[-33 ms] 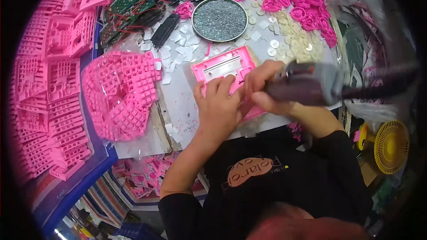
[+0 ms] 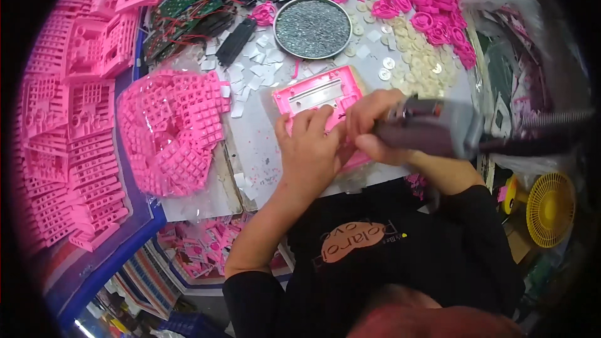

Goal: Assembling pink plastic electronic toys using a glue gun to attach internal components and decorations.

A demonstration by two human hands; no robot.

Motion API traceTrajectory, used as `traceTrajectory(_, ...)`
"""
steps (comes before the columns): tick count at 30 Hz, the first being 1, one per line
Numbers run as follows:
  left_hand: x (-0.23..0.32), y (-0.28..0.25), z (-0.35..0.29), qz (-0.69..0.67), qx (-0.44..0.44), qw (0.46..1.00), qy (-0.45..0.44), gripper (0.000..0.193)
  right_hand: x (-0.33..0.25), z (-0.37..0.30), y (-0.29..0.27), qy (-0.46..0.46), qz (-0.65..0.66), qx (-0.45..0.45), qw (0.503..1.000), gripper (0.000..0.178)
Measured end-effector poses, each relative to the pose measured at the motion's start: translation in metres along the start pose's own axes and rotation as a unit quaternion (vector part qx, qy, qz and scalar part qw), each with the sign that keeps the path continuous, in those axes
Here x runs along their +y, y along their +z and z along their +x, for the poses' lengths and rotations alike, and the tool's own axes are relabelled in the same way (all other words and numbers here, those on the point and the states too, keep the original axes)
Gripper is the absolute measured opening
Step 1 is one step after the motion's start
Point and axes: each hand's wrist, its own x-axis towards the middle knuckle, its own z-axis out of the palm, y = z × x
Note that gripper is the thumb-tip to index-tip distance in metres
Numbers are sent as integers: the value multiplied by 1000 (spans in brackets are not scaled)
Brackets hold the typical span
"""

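On the white worktop lies a pink plastic casing [image 2: 328, 81] with a pale slotted strip set in its upper part. My left hand [image 2: 310, 147] rests on the casing with its fingers spread; its thumb is mostly hidden. My right hand [image 2: 375, 122] is wrapped round a dark electric screwdriver [image 2: 419, 128], held sideways with its grey rear end to the right. The driver's tip and the spot it meets are hidden by my hands. A round tin [image 2: 313, 27] full of small silver screws stands just beyond the casing.
A clear bag of pink keypads [image 2: 172, 131] lies left of the casing, with stacked pink casings [image 2: 81, 131] beyond. Circuit boards with red wires [image 2: 194, 9] fill the back left. Cream discs [image 2: 413, 56] and pink rings [image 2: 432, 0] lie back right. A yellow fan [image 2: 549, 209] stands right.
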Motion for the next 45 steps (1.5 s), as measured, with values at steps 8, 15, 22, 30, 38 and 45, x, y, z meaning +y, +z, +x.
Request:
traceTrajectory(8,-2,0,1,-22,13,1000,1,47,10,1,4,33,85,6,996,27)
traceTrajectory(15,-46,-107,-15,-133,98,962,-219,18,-10,23,-32,-73,228,94,966,40)
traceTrajectory(22,-98,-108,-24,252,63,936,-239,36,-21,40,-57,-30,179,150,972,46)
traceTrajectory(30,-32,-89,-28,-425,207,843,-258,32,-47,29,-25,-206,-274,228,912,60)
traceTrajectory(38,-16,-70,-39,-733,-62,605,-304,37,-8,62,-6,-120,19,-267,956,35)
traceTrajectory(45,-56,-109,-35,-322,-42,875,-359,27,-44,62,4,21,231,129,964,7)
